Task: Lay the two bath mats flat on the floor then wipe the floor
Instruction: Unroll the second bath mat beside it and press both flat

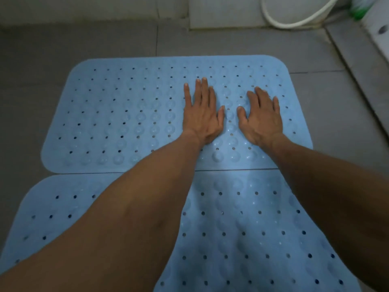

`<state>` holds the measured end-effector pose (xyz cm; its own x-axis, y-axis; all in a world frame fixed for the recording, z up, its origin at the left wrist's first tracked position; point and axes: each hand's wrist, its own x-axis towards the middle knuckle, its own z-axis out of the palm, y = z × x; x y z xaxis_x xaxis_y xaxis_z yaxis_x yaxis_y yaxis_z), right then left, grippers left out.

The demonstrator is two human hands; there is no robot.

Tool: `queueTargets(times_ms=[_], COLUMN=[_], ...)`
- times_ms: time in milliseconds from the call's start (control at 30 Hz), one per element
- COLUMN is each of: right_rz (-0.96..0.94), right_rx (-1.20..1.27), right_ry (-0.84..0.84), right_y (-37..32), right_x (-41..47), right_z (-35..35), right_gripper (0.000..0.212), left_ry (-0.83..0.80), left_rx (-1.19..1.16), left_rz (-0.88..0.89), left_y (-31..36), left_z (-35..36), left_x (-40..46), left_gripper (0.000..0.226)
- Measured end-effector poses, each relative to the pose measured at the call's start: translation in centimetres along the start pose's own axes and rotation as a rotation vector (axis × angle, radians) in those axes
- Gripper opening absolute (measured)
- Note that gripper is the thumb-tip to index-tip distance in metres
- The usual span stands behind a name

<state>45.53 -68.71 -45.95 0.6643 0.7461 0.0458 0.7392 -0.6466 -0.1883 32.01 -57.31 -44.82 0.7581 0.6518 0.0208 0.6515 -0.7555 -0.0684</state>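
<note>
Both hands pressed flat on the far bath mat.

The left hand [201,114] and right hand [261,119] lie palm-down, fingers straight and spread, holding nothing, side by side on the right half of the far bath mat [117,114]. This blue perforated mat lies flat on the grey tiled floor [31,81]. The near bath mat [242,228], same type, lies flat with its far edge just beside the first mat's near edge. A white hose [294,23] and a green item [361,9] sit at the far right.
</note>
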Motion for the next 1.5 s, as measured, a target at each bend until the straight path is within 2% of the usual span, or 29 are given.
queueTargets(times_ms=[133,233,333,467,633,733,900,1033,1500], right_rz=[0.058,0.075,0.107,-0.063,-0.199,-0.215,-0.090,-0.097,-0.074], right_rx=[-0.242,-0.421,-0.267,-0.047,0.118,0.115,0.088,0.110,0.077], right_ry=[-0.057,-0.047,-0.007,-0.015,-0.091,-0.123,-0.097,-0.038,-0.059], right_y=[-0.8,-2.8,-6.4,-15.0,-25.9,-29.5,-30.1,-30.2,-30.7], right_x=[-0.4,-1.9,-5.0,-10.6,-19.4,-23.2,-25.0,-25.0,-24.9], right_z=[-0.8,-1.9,-2.3,-1.6,1.7,3.8,4.9,5.1,4.6], right_gripper=[0.076,0.074,0.071,0.067,0.065,0.065,0.067,0.066,0.064], left_ry=[0.018,0.028,0.035,0.044,0.091,0.095,0.115,0.078,-0.040], left_rx=[-0.078,-0.105,-0.115,-0.213,-0.323,-0.333,-0.312,-0.275,-0.301], left_rz=[0.017,-0.054,-0.101,-0.179,-0.167,-0.178,-0.125,-0.107,-0.077], left_y=[-1.8,-7.3,-14.3,-21.5,-25.1,-25.8,-26.4,-26.7,-26.7], left_z=[-1.1,-1.2,-0.2,0.9,1.9,2.0,2.6,3.6,3.1], left_x=[-3.3,-8.5,-14.1,-20.3,-26.3,-28.6,-30.2,-30.1,-29.4], left_gripper=[0.073,0.072,0.071,0.074,0.075,0.073,0.072,0.071,0.076])
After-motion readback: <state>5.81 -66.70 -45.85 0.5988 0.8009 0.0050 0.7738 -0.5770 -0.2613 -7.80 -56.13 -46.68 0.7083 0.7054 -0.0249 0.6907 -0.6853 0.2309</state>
